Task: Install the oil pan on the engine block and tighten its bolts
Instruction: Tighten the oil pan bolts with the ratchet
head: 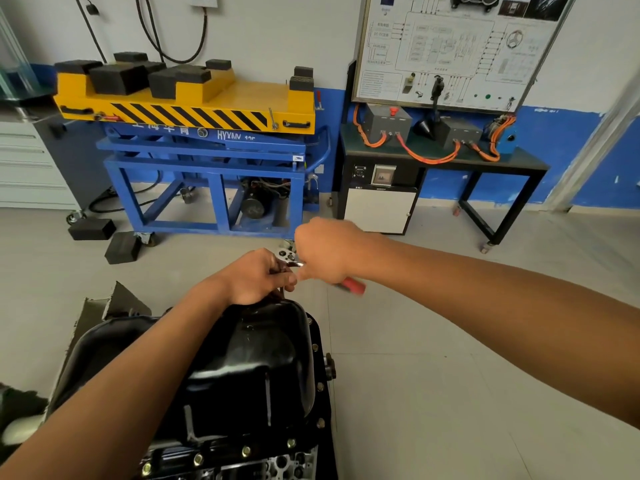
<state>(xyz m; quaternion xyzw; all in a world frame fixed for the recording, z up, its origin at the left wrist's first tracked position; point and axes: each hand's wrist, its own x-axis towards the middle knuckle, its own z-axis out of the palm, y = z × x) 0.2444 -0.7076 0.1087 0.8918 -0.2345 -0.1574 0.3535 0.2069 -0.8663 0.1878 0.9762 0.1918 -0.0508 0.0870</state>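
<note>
while my left hand (pixel 258 277) curls round the chrome head of the ratchet (pixel 289 255) at the far rim of the pan, my right hand (pixel 329 251) is clenched on its red handle (pixel 354 285), which pokes out blurred toward the right of the frame. the oil pan (pixel 256 358) sits bottom-up on the engine block (pixel 277 462) in the lower centre. it is glossy black pressed metal with rounded corners, a deep bulging sump on the right and a shallower step toward the left, partly behind my left forearm. its long axis seems to run left to right across the frame, with the sump face pointing up at the camera. a flat flange rings it, and brassy hex bolts (pixel 246 451) dot its near and right edges. the block below shows dull cast metal with round holes. in the upper left, on the pale tiled floor (pixel 415 341), stands a blue steel-framed lift table (pixel 221 157) with a yellow top, black hazard stripes and coarse black rubber blocks (pixel 114 79).
</note>
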